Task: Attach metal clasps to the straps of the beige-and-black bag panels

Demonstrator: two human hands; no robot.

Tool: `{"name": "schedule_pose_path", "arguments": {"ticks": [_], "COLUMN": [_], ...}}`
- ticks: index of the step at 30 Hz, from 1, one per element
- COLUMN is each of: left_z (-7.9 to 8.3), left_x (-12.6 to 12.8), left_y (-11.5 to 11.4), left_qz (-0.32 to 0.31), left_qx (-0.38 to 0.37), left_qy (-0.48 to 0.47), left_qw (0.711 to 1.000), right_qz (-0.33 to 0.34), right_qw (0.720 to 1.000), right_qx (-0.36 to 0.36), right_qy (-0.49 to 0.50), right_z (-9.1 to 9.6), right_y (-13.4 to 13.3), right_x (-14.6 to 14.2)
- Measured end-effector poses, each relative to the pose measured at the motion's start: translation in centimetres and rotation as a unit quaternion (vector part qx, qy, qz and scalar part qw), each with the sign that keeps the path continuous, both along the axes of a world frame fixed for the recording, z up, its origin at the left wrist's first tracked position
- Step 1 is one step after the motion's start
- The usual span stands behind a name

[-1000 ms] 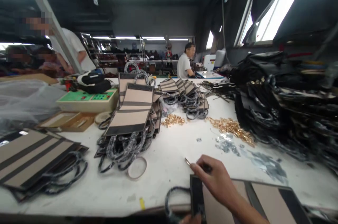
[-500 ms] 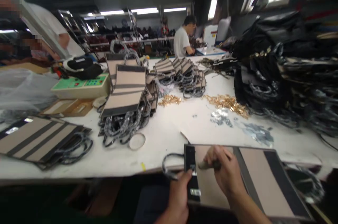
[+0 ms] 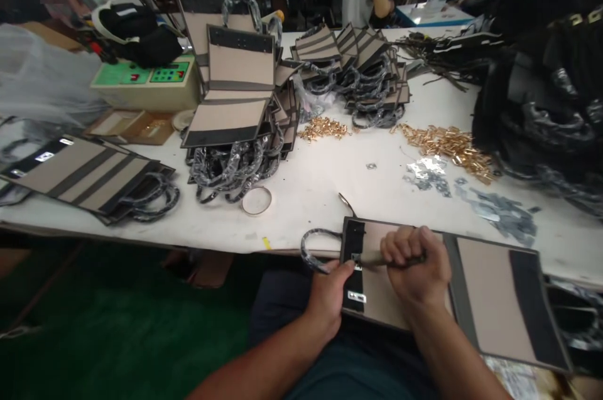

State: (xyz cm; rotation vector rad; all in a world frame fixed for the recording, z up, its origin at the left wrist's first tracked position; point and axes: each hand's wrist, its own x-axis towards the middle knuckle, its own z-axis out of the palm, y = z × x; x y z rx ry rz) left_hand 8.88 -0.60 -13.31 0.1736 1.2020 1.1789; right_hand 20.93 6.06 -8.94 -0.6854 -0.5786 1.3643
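Note:
A flat tan and black bag panel (image 3: 485,293) lies over the white table's front edge (image 3: 282,243) and my lap. My right hand (image 3: 417,265) is closed in a fist round a thin dark tool (image 3: 377,260), whose tip rests at a small metal fitting on the panel's black strip (image 3: 354,262). My left hand (image 3: 330,293) pinches that strip's lower left edge, beside the wrapped handle loop (image 3: 315,249). A second metal fitting (image 3: 357,296) sits lower on the strip.
Stacks of matching bag panels (image 3: 235,92) with wrapped handles, gold fittings (image 3: 447,142), silver pieces (image 3: 428,174), a tape ring (image 3: 257,200), a green-topped machine (image 3: 146,80) and black bags (image 3: 546,92) cover the table. More panels (image 3: 80,174) lie at left. Other people work at the back.
My head has tilted down, so the table sits higher in view. My right hand has closed into a fist on the tool and pushed its tip toward the fitting; my left hand stays on the strip.

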Motion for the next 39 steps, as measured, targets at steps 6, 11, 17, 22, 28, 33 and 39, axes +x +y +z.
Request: {"name": "schedule_pose_path", "arguments": {"ticks": [6, 11, 17, 22, 28, 33, 39], "left_z": [0.5, 0.1, -0.6, -0.7, -0.7, -0.5, -0.1], "left_x": [-0.3, -0.4, -0.4, -0.4, -0.4, -0.4, -0.5], "left_y": [0.2, -0.1, -0.4, -0.3, -0.3, -0.4, -0.2], "left_qz": [-0.007, -0.007, -0.001, 0.005, 0.009, -0.008, -0.013], "left_qx": [0.035, 0.034, 0.048, 0.077, 0.076, 0.037, 0.025], "left_qy": [0.005, -0.021, -0.019, -0.001, -0.004, -0.031, -0.024], "left_qw": [0.999, 0.999, 0.999, 0.997, 0.997, 0.999, 0.999], "right_qz": [0.093, 0.174, 0.178, 0.215, 0.232, 0.171, 0.114], "right_qw": [0.937, 0.874, 0.879, 0.821, 0.799, 0.913, 0.93], "right_qx": [0.159, 0.133, 0.111, 0.175, 0.219, 0.164, 0.21], "right_qy": [-0.296, -0.433, -0.428, -0.499, -0.51, -0.333, -0.279], "right_z": [0.8, 2.6, 4.0, 4.3, 3.1, 3.9, 3.4], "right_y": [-1.1, 0.2, 0.9, 0.0, 0.3, 0.6, -0.4], "right_x": [-1.8, -2.5, -3.1, -4.9, -3.9, -2.0, -1.9]}}
